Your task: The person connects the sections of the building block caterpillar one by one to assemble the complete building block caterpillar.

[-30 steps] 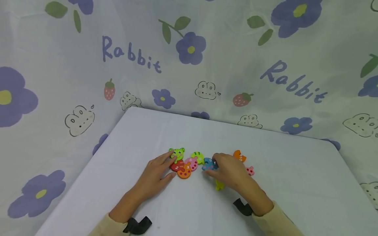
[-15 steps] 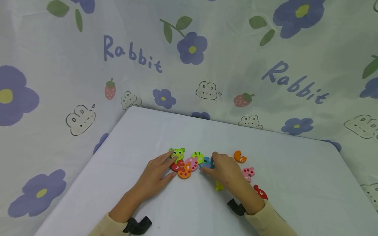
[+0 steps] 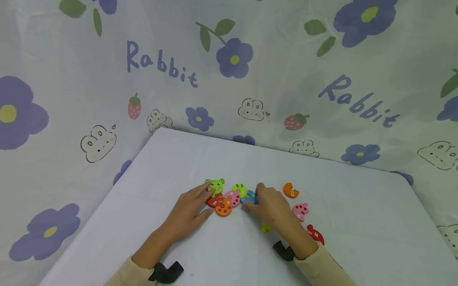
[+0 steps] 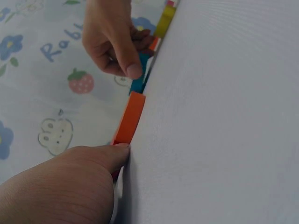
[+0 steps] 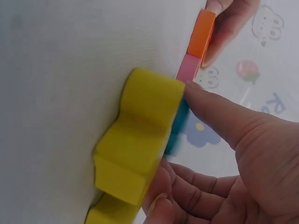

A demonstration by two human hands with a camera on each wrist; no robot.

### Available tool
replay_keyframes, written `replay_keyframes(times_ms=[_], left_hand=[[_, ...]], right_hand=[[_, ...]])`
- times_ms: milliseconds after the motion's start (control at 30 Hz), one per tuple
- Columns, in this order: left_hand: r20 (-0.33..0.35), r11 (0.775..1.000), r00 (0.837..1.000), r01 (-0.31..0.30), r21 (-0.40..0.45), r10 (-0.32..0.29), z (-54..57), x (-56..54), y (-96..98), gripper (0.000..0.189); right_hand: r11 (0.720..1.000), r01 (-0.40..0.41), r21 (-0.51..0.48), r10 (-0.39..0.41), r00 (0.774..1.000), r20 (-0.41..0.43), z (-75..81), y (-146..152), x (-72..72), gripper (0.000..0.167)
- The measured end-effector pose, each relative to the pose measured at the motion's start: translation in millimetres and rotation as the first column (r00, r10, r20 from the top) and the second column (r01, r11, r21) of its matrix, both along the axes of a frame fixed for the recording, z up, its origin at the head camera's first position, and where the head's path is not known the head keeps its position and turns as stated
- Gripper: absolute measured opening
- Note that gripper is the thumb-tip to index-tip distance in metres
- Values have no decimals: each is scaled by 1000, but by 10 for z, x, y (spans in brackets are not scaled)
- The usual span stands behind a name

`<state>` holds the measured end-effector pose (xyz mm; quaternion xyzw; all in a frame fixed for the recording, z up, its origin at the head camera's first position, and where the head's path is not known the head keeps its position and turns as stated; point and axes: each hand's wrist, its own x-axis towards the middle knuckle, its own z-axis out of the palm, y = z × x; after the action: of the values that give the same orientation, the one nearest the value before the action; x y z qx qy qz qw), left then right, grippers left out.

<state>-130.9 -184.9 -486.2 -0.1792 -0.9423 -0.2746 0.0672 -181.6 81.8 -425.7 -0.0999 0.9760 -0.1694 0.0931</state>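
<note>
On the white table lies a chain of number puzzle pieces: a green animal head, red 2, orange 3, pink 4 and green 5. My left hand rests its fairly straight fingers on the head and red piece, thumb at the chain's near-left edge. My right hand pinches a blue puzzle piece between thumb and fingers, flush against the green 5. Part of the blue piece is hidden by the fingers. A yellow piece lies just beneath the right hand.
Right of the right hand lie an orange 10 piece, a pink piece and a red 8 piece, partly behind the forearm. A cloth with flowers and rabbits hangs behind the table's far edge.
The right hand has moved left with the blue piece, bringing it against the green 5. The pink and red pieces have come into fuller view. The left hand stays in place.
</note>
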Motion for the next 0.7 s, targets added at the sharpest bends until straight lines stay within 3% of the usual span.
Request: replay_keyframes(times_ms=[367,600,700], left_hand=[[-36,1000,999,10,13,-9,-3,0,4,65],[-45,1000,999,2,5,-1,-30,-5,3,64],[-45,1000,999,1,5,-1,-40,-9,0,64]], right_hand=[[1000,-12,6,12,999,37,31,90,-2,58],[998,-59,-15,59,998,14,90,236,-12,33],[992,-121,-24,121,993,11,111,317,-26,21]])
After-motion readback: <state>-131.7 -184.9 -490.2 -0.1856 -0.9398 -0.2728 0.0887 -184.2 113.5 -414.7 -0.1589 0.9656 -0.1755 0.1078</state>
